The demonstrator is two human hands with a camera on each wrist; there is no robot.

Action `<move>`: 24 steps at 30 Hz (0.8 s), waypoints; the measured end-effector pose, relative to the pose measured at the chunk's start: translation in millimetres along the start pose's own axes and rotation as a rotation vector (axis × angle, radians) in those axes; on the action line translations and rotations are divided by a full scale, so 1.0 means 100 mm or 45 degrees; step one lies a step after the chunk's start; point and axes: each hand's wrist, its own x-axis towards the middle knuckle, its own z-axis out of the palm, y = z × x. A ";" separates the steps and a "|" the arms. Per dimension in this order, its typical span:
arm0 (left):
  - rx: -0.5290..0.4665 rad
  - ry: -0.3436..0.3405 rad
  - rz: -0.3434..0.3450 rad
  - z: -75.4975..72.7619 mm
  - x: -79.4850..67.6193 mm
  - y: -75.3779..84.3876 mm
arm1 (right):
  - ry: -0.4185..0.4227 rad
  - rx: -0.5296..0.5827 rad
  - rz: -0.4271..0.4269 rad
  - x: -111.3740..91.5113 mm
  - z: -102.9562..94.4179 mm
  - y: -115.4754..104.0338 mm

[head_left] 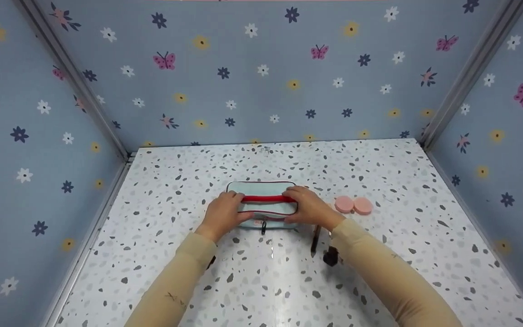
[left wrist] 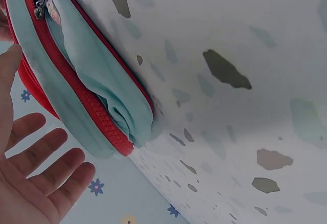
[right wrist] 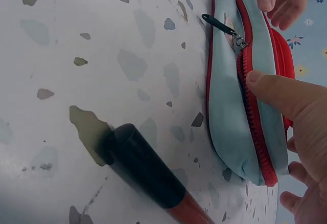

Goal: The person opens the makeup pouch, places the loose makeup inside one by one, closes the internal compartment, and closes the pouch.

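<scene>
A light blue pouch (head_left: 268, 187) with red piping, a red carry handle (head_left: 266, 198) and a red zipper (right wrist: 250, 96) sits between the two hands on the speckled tabletop. At its left end is my left hand (head_left: 224, 213); in the left wrist view its fingers (left wrist: 66, 157) spread loosely and the thumb meets the pouch's edge. My right hand (head_left: 309, 206) is at the other end, its thumb (right wrist: 278, 91) straight against the zipper side and its fingertips past the top edge. A dark zipper pull (right wrist: 219, 24) hangs from the front.
Two joined pink discs (head_left: 353, 205) lie right of the pouch. Under the right forearm are a dark slender stick (head_left: 316, 239) and a dark tuft (head_left: 330, 257). Close to the right wrist camera lies a black-and-brown rod (right wrist: 148, 165). Flowered panels (head_left: 261, 72) enclose the table.
</scene>
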 end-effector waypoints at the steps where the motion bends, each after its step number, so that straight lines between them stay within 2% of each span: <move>1: 0.007 0.017 0.019 0.01 -0.01 0.01 | -0.015 0.003 0.011 0.01 0.01 0.01; 8: 0.033 0.103 0.110 0.05 -0.03 0.13 | -0.057 0.049 0.064 0.05 0.04 0.06; 24: -0.027 0.092 0.136 0.19 -0.08 0.30 | -0.078 0.221 0.093 0.09 -0.03 0.10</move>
